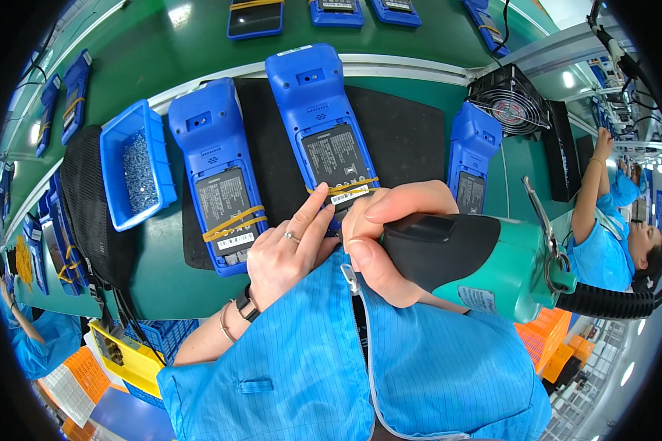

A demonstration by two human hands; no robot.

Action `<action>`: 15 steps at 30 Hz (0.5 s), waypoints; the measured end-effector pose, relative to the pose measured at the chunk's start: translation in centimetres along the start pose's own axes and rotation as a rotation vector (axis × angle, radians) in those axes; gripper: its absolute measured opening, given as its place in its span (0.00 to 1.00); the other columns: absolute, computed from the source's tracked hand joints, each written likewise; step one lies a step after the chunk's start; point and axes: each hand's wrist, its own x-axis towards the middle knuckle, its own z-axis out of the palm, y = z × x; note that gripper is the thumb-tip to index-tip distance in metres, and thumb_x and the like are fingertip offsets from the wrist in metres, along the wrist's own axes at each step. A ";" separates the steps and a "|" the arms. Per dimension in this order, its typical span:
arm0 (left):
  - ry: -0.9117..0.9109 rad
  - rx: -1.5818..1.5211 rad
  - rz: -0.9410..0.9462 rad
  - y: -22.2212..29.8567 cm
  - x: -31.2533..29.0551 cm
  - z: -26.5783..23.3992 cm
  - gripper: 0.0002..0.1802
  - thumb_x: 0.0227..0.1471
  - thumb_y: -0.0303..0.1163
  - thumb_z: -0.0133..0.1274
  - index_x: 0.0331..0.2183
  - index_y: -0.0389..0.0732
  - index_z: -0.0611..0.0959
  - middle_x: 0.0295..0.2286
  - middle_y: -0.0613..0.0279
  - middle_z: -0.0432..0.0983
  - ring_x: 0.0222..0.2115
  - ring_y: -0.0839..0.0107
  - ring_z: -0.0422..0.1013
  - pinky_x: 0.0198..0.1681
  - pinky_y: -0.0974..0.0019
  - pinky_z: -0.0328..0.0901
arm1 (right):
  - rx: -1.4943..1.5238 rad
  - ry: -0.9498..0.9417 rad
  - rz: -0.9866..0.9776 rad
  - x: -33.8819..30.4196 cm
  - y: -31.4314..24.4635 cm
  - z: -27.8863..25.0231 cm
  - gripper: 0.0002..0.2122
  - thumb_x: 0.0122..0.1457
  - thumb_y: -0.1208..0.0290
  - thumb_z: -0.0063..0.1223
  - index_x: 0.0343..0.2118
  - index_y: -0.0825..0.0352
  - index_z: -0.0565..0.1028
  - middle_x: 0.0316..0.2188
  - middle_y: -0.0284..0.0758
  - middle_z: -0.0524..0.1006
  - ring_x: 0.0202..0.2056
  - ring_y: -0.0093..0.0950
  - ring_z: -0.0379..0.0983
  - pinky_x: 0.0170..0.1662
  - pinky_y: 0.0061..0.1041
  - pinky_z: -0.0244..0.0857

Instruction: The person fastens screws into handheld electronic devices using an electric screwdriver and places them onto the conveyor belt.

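Observation:
My right hand (397, 239) is wrapped round a green and black electric screwdriver (493, 264); its tip is hidden behind my fingers. Under both hands lies a blue handheld terminal (309, 95), back up, with a black battery and yellow rubber bands round its lower end. My left hand (290, 242) rests at that lower end, index and middle fingers stretched out against the terminal, thumb not visible. To its left is a second blue terminal (213, 140), also banded and back up. Another terminal (472, 151) lies to the right, partly behind my right hand.
A blue bin (163, 140) of small screws stands left, beside a black bag (88, 198). A black mat (412, 132) lies under the terminals. At the right back is a fan (507, 106). More terminals (256, 20) lie beyond the metal rail. A co-worker (603, 235) sits at right.

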 end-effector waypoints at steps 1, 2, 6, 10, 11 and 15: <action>-0.006 0.000 -0.001 0.0 0.0 0.0 0.22 0.39 0.31 0.63 0.40 0.36 0.81 0.50 0.54 0.73 0.22 0.74 0.74 0.23 0.72 0.68 | -0.008 -0.003 0.000 0.0 0.0 0.0 0.20 0.53 0.88 0.50 0.46 0.66 0.59 0.23 0.36 0.71 0.24 0.24 0.70 0.29 0.25 0.66; -0.013 0.001 -0.001 0.0 0.1 -0.1 0.22 0.39 0.31 0.63 0.40 0.35 0.81 0.50 0.54 0.73 0.22 0.74 0.74 0.23 0.72 0.68 | -0.017 -0.005 0.001 0.1 -0.1 -0.1 0.20 0.53 0.88 0.50 0.46 0.66 0.59 0.23 0.36 0.71 0.24 0.24 0.70 0.29 0.25 0.66; -0.016 0.000 -0.002 0.1 0.2 -0.1 0.22 0.39 0.31 0.63 0.40 0.35 0.81 0.50 0.54 0.73 0.23 0.74 0.74 0.23 0.72 0.68 | 0.103 0.049 0.006 -0.2 0.3 0.3 0.20 0.53 0.87 0.51 0.46 0.66 0.59 0.24 0.36 0.71 0.24 0.24 0.70 0.30 0.25 0.66; 0.006 0.014 0.006 0.0 0.0 -0.1 0.22 0.38 0.31 0.63 0.40 0.35 0.81 0.50 0.54 0.73 0.23 0.74 0.74 0.23 0.72 0.68 | -0.013 -0.040 -0.003 0.2 0.0 -0.2 0.20 0.53 0.87 0.51 0.46 0.66 0.60 0.24 0.36 0.71 0.25 0.24 0.70 0.30 0.25 0.66; 0.012 0.018 0.013 0.1 0.1 -0.1 0.22 0.38 0.31 0.63 0.39 0.35 0.81 0.50 0.54 0.73 0.23 0.74 0.74 0.23 0.72 0.68 | -0.022 -0.065 -0.003 0.2 0.0 -0.4 0.19 0.53 0.87 0.52 0.46 0.67 0.60 0.24 0.36 0.71 0.25 0.24 0.70 0.31 0.25 0.66; 0.006 0.014 0.017 0.0 0.0 -0.2 0.22 0.39 0.31 0.63 0.39 0.35 0.82 0.50 0.54 0.73 0.23 0.74 0.74 0.23 0.72 0.68 | -0.018 -0.113 0.008 0.6 -0.2 -0.7 0.19 0.53 0.87 0.51 0.46 0.67 0.60 0.24 0.36 0.71 0.25 0.24 0.70 0.31 0.25 0.66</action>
